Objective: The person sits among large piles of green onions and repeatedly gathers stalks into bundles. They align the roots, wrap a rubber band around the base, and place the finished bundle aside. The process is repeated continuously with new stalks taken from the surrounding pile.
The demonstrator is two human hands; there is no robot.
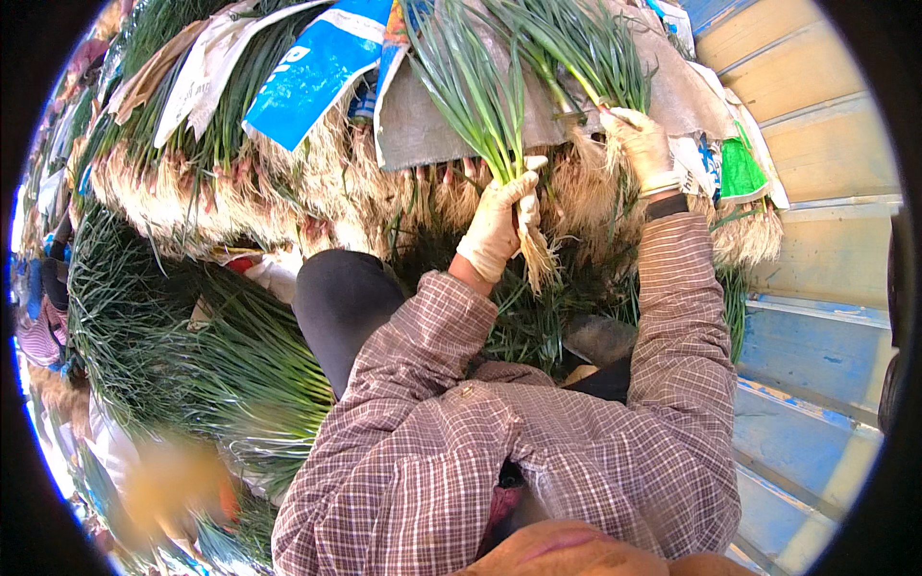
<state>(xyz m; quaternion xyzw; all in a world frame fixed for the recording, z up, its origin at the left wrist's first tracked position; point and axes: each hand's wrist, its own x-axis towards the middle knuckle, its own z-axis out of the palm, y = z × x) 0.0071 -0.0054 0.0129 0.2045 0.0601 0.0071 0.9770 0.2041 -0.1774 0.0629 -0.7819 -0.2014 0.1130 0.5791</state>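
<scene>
My gloved left hand (502, 216) grips a bundle of green onions (481, 101) around the lower stalks. The leaves fan out upward from the hand, and pale roots (536, 255) hang below it. To its right, my gloved right hand (641, 147) has its fingers closed at the base of another green onion (587, 83), whose leaves lie over a grey-brown woven sheet (446, 122). Just left of the right hand, more onion stalks rest on that sheet. Long root tufts (587, 180) hang below them at the sheet's edge.
A long heap of green onions with dangling roots (194, 191) runs across the front, partly under a blue printed sack (317, 68). More onions (238, 345) lie at my left. A ribbed blue and yellow metal wall (814, 259) stands at right. A person in striped clothing (43, 331) is at far left.
</scene>
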